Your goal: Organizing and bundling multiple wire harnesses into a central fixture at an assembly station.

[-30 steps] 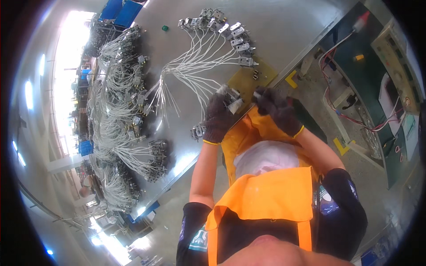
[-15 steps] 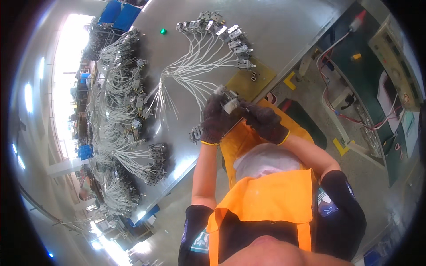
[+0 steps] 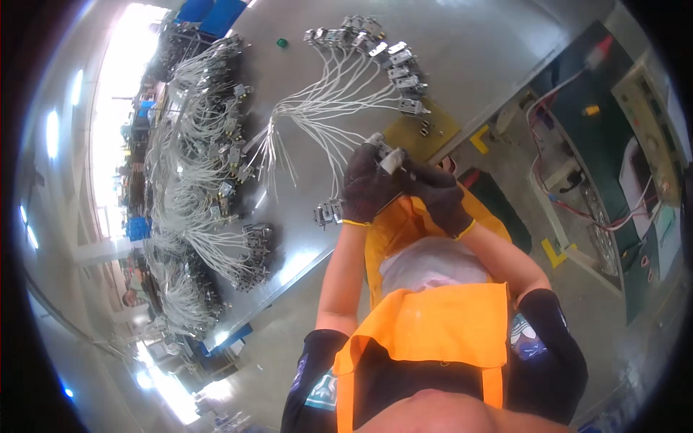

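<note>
Both my hands wear dark gloves and meet over the edge of a grey workbench (image 3: pixel 462 43). My left hand (image 3: pixel 368 186) grips a small metal connector block (image 3: pixel 385 153) with a white wire running from it. My right hand (image 3: pixel 434 196) is closed against the same block from the right side. A fan of white wires (image 3: pixel 317 115) spreads across the bench from a bundled end, each wire ending in a small metal connector (image 3: pixel 401 72). One more connector (image 3: pixel 328 212) lies on the bench just left of my left wrist.
Heaps of the same white wire harnesses (image 3: pixel 209 180) cover the bench's left side. A yellow pad (image 3: pixel 422 130) lies by the bench edge. To the right, on the floor, stand green machines (image 3: pixel 613 137) with red and white cables. I wear an orange apron (image 3: pixel 433 317).
My hands have drawn together and shifted slightly toward my body, the right hand closing in on the connector block held by the left.
</note>
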Demonstrator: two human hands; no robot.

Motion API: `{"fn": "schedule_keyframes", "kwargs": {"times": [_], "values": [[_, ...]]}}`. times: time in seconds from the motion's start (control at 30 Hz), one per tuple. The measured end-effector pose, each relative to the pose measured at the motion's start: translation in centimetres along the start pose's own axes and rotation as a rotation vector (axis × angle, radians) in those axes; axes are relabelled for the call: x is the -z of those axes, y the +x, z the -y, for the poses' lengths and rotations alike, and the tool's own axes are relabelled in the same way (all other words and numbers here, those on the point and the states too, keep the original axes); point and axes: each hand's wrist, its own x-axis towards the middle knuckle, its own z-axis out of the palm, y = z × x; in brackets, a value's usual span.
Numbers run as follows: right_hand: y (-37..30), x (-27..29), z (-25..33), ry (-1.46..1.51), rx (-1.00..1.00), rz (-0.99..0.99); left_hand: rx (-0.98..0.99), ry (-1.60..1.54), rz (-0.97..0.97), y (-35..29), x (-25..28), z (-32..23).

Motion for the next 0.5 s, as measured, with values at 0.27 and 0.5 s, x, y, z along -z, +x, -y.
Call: {"fn": "schedule_keyframes", "kwargs": {"times": [0.27, 0.5], "values": [[0.7, 0.6, 0.3, -0.592, 0.533, 0.148, -0.078, 0.390, -0.145, -0.3, -1.0, 1.0], [0.8, 2.6, -0.7, 0.501, -0.489, 0.112, -0.116, 0.470, -0.137, -0.6, -1.1, 1.1]]}}
